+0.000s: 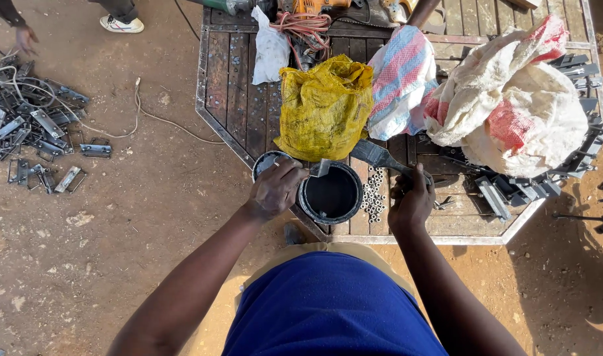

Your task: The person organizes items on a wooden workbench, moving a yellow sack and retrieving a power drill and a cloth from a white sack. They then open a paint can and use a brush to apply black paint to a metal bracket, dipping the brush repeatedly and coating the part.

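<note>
Steadying an open black paint tin (332,194) at the table's (239,99) near edge, left hand (275,190) fingers pinching a small metal piece (322,168) over it; right hand (411,200) fingers wrapped round a brush (379,157).

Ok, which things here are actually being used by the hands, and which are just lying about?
In use:
left hand, grip on a small metal piece over the round black paint can
right hand, holding a dark flat paintbrush

Lying about:
crumpled yellow sack
striped red and blue bag
white woven sack
small metal nuts
metal brackets on the dirt
</note>
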